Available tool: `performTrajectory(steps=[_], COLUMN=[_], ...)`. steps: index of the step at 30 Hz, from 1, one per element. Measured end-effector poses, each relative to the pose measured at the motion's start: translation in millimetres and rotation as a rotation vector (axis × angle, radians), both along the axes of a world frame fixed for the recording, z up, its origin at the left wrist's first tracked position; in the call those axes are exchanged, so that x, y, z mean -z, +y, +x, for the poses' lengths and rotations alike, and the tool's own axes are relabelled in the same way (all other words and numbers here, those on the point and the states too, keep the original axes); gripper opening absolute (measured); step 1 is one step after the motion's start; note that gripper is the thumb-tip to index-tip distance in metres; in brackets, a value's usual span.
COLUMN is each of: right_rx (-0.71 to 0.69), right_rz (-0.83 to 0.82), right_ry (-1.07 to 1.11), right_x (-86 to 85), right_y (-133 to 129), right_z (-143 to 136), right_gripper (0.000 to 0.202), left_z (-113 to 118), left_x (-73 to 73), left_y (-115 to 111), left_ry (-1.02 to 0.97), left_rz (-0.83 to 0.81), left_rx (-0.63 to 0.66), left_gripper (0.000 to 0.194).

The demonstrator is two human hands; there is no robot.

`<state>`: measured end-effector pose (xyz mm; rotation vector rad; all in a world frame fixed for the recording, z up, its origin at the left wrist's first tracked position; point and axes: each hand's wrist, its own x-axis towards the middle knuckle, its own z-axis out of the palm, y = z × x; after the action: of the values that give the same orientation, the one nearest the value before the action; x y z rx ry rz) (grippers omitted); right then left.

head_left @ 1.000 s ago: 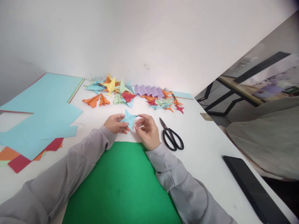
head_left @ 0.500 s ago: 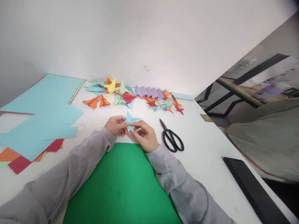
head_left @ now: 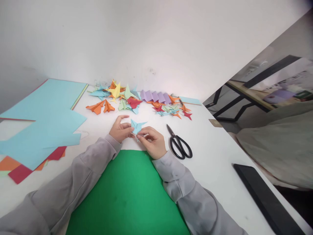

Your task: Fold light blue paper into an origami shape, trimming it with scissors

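Blue paper (head_left: 136, 125), folded: mat's (head_left: 124, 189) twelve o'clock. Left hand (head_left: 119, 131): half open, forefinger newly raised, thumb gripping paper. Right hand (head_left: 154, 142): pinching lower edge; grip apparently shared, folds more exposed.

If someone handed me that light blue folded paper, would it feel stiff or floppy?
The light blue folded paper looks small and thin, so it's probably light. Its creased points, sticking out unsupported, suggest some stiffness. Squeezed, those slim tips would likely bend.

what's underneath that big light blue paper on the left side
Red paper, orange paper and pale green paper stick out beneath the light blue paper at its near edge. Anything farther under is covered.
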<state>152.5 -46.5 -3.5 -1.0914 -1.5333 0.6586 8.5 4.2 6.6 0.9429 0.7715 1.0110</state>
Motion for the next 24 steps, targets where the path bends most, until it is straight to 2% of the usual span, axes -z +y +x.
performTrajectory(steps=[2,6,14,20,24], right_rx=[-0.004,0.013,0.035,0.053,0.027], right_rz=[-0.022,-0.076,-0.218,-0.254,-0.276], right_ry=[0.022,0.082,0.269,0.282,0.309], right_x=[0.9,3.0,8.8,7.7,7.3], right_y=[0.7,3.2,7.6,8.2,9.3], right_z=[0.7,2.9,5.2,6.3,7.1], right_gripper=[0.003,0.008,0.016,0.017,0.017], left_z=[-1.0,-0.5,-0.8,-0.4,-0.4], left_x=[0.9,4.4,7.2,4.1,2.1], left_y=[-0.3,-1.1,-1.0,0.4,-1.6], left_ry=[-0.006,0.033,0.041,0.078,0.091], left_rz=[0.024,0.014,0.028,-0.018,-0.027], left_rx=[0.035,0.068,0.030,0.059,0.064], left_gripper=[0.055,0.031,0.031,0.010,0.015])
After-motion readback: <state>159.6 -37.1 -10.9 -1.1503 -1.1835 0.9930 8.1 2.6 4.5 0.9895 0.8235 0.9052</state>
